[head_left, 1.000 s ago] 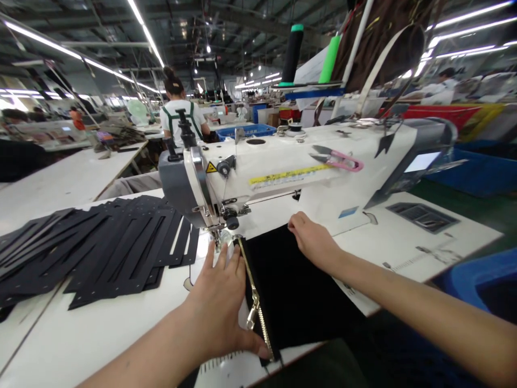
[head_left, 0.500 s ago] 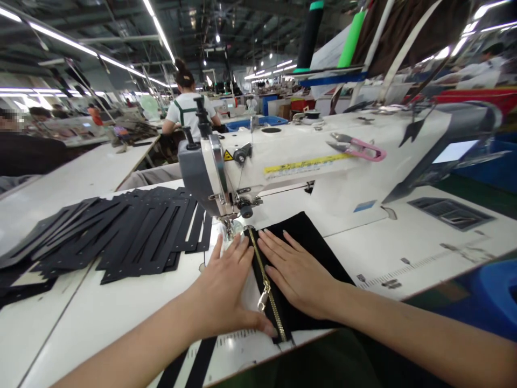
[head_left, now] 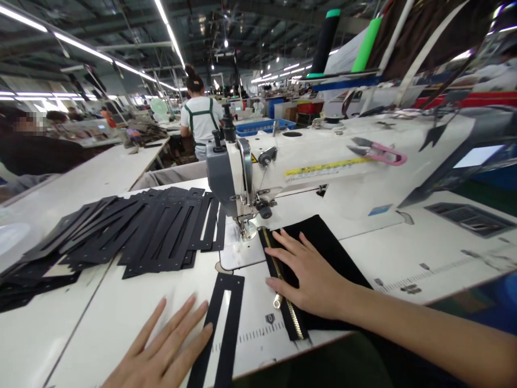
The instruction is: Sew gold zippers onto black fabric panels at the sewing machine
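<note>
Under my right hand [head_left: 313, 269] lies a piece of black fabric [head_left: 335, 248]; the hand is flat on it with fingers spread. Along the fabric's left edge runs a gold metal zipper [head_left: 297, 319], its pull resting near my thumb. My left hand [head_left: 169, 339] is spread open at the lower left, its fingertips at the edge of a black slotted frame piece [head_left: 233, 310]. I cannot tell whether they press on it. Behind both hands stands the sewing machine [head_left: 339, 188], its needle and presser foot [head_left: 244, 229] left of the fabric.
Many similar black frame pieces [head_left: 161, 231] lie overlapped on the left of the white table [head_left: 92, 323]. Pink-handled thread snips [head_left: 377, 151] rest on the machine. Thread cones [head_left: 365, 46] stand behind it. A person [head_left: 200, 116] works farther back, another at the far left.
My left hand has left the zipper and moved left and down to the slotted frame piece, which now shows more fully. My right hand stays on the fabric. The view has shifted slightly left.
</note>
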`<state>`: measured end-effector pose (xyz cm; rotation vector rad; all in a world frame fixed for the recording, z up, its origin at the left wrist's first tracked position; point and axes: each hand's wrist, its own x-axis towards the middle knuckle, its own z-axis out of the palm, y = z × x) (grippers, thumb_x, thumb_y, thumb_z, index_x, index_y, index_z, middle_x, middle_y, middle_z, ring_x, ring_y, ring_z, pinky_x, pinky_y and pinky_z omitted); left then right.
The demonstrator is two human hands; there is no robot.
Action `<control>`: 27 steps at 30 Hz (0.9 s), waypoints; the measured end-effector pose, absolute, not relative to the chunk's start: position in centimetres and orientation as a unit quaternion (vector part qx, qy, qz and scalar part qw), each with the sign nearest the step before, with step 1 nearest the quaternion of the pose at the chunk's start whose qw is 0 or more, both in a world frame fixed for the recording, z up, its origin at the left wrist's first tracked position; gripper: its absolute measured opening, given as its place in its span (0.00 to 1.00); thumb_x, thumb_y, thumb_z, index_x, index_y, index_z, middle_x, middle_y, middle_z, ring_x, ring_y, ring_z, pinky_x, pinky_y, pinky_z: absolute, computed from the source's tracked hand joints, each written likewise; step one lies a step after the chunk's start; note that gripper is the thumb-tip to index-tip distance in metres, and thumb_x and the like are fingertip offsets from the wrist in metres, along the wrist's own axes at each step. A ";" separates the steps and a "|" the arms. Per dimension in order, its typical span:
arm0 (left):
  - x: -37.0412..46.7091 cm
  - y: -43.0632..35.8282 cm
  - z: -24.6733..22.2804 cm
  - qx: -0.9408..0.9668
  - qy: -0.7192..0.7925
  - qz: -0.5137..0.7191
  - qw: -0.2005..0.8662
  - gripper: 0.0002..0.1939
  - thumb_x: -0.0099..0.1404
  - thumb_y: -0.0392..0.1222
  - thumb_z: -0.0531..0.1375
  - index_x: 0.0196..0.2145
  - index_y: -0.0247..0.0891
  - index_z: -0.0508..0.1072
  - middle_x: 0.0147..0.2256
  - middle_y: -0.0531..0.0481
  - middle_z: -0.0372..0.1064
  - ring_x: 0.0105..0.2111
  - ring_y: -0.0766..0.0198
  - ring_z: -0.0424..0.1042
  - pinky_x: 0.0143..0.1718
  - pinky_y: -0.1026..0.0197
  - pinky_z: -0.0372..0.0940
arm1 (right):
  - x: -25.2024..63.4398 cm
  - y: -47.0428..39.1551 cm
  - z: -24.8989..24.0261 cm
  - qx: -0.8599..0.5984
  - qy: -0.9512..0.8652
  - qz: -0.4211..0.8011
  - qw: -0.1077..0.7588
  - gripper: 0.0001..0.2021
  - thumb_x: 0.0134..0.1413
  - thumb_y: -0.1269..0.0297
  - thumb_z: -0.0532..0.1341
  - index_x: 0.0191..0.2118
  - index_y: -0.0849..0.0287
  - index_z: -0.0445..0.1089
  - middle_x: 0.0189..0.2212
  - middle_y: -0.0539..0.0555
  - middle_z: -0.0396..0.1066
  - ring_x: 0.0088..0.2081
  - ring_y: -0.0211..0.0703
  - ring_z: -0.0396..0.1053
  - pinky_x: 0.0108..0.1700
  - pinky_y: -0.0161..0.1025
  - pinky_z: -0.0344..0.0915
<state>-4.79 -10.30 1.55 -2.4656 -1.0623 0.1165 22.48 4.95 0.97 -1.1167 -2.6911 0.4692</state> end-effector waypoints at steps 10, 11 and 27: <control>-2.3 -9.0 3.6 -0.887 -0.447 -0.070 0.093 0.21 0.58 0.41 0.53 0.50 0.39 0.65 0.52 0.45 0.63 0.53 0.55 0.60 0.57 0.48 0.48 | 23.2 5.5 2.4 -0.335 -0.909 0.245 0.015 0.35 0.51 0.65 0.51 0.63 0.66 0.37 0.63 0.58 0.30 0.62 0.49 0.25 0.60 0.56 0.28; -1.9 -8.7 3.8 -0.886 -0.450 -0.069 0.092 0.21 0.58 0.37 0.52 0.51 0.39 0.64 0.50 0.45 0.66 0.51 0.58 0.62 0.57 0.49 0.49 | 23.4 5.7 2.4 -0.331 -0.910 0.250 0.012 0.35 0.52 0.64 0.51 0.63 0.66 0.36 0.63 0.58 0.31 0.62 0.48 0.26 0.60 0.56 0.29; 2.2 -2.6 2.4 -0.829 -0.441 -0.268 0.214 0.16 0.63 0.28 0.47 0.46 0.30 0.68 0.44 0.41 0.70 0.44 0.61 0.70 0.47 0.58 0.66 | 22.0 3.8 -0.9 -0.245 -0.960 0.019 0.136 0.25 0.55 0.69 0.50 0.59 0.67 0.52 0.60 0.62 0.46 0.61 0.52 0.43 0.58 0.53 0.48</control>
